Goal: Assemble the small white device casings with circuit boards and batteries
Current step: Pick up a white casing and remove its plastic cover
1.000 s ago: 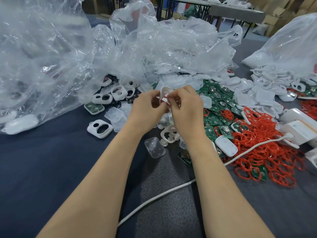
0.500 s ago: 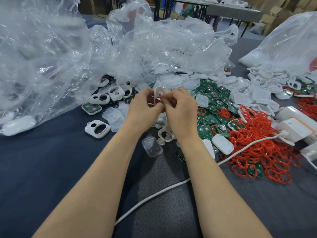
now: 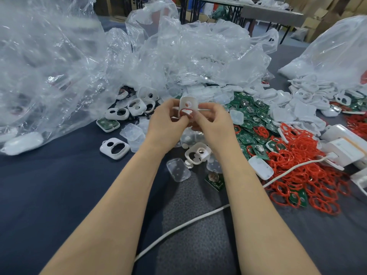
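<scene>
Both hands hold one small white casing (image 3: 188, 105) upright above the table; a red ring shows inside its lower opening. My left hand (image 3: 164, 124) grips its left side and my right hand (image 3: 214, 124) pinches its right side and lower edge. Below them lies another white casing (image 3: 197, 153) with two openings. Green circuit boards (image 3: 252, 114) with round batteries are heaped to the right, beside a pile of red rubber rings (image 3: 303, 167). More white casings (image 3: 131, 110) lie to the left. One board with a battery (image 3: 214, 180) lies alone near my right wrist.
Crumpled clear plastic bags (image 3: 178, 56) cover the back and left of the dark blue table (image 3: 59, 195). A white cable (image 3: 178, 227) runs across the front to white boxes (image 3: 345, 147) at the right. Clear plastic lids (image 3: 177, 169) and white covers (image 3: 260, 167) lie about.
The hands have tilted the casing more upright, so its face with the round hole and red ring now shows. The hands stayed in the same spot.
</scene>
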Tool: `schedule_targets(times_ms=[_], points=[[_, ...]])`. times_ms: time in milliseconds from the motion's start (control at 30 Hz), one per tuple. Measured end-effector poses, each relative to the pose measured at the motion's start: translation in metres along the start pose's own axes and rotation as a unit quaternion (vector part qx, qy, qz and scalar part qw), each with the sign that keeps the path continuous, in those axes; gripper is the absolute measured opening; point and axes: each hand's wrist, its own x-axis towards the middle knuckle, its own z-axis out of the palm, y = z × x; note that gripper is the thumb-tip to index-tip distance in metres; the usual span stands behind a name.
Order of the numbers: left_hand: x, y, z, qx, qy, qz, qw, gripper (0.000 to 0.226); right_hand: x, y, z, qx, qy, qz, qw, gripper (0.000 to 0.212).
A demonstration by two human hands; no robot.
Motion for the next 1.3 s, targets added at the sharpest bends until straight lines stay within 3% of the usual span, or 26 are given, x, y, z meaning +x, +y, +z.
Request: schedule_targets(times_ms=[267, 667, 867, 967, 1200, 1300], points=[[0.000, -0.004, 0.005, 0.031, -0.013, 0.031, 0.999, 0.021, 0.003, 0.004, 0.001, -0.081, 0.017, -0.005, 0.997, 0.010], [0.003, -0.008, 0.006, 0.026, 0.004, 0.019, 0.999, 0.023, -0.005, -0.002, 0.008, -0.073, 0.028, -0.024, 0.997, 0.015], [0.000, -0.005, 0.005, 0.008, -0.042, 0.030, 0.999, 0.029, -0.003, -0.002, 0.003, -0.099, 0.030, -0.027, 0.994, 0.013], [0.000, -0.004, 0.004, 0.005, -0.062, 0.029, 0.998, 0.031, -0.002, -0.001, 0.000, -0.050, 0.022, -0.002, 0.999, 0.005], [0.001, -0.004, 0.004, 0.044, 0.007, 0.004, 0.999, 0.023, -0.006, -0.005, 0.004, -0.026, -0.002, 0.002, 1.000, 0.008], [0.004, -0.003, -0.005, -0.002, 0.062, -0.017, 0.998, 0.016, -0.007, -0.009, -0.005, -0.036, 0.017, -0.005, 0.999, 0.005]])
